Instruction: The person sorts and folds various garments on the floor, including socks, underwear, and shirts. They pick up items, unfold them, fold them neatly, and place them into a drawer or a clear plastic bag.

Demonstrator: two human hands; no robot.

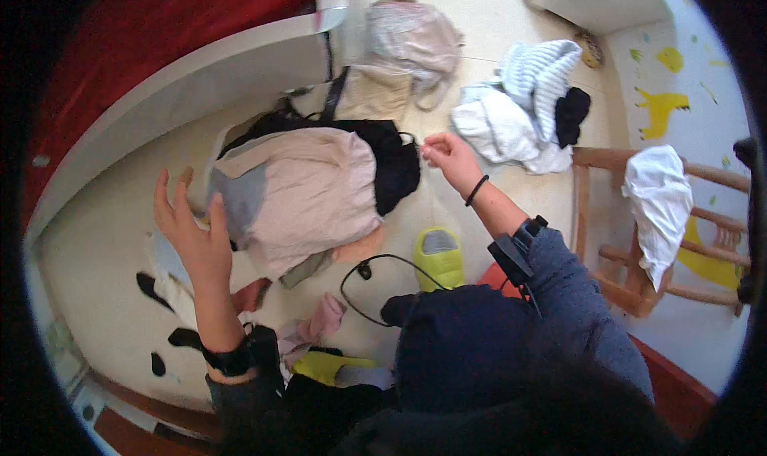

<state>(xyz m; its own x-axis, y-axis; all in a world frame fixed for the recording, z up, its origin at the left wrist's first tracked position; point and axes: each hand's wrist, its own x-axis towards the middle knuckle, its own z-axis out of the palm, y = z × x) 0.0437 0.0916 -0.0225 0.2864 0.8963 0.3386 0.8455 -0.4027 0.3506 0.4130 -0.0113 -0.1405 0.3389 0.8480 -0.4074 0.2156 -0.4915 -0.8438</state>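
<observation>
My left hand (pixel 192 236) is raised with its fingers spread, holding nothing, at the left side of a pale pink cloth garment (pixel 307 188) with a grey patch. That garment lies spread over black clothing (pixel 395 168) on the floor. To the right of the pile is my right hand (pixel 455 163), its fingers bent and pressed together. A thin black strap (pixel 409 139) ends close to those fingertips. Whether the fingers hold it, or anything else, I cannot make out.
White and light-blue knitwear (pixel 519 109) and a lacy bundle (pixel 411 45) lie beyond. A wooden chair (pixel 615 280) bearing a white cloth (pixel 659 204) stands right. Yellow-green slippers (pixel 439 258), a pink sock (pixel 323 316) and dark socks (pixel 185 339) are nearer. A red-covered bed (pixel 176 33) borders the left.
</observation>
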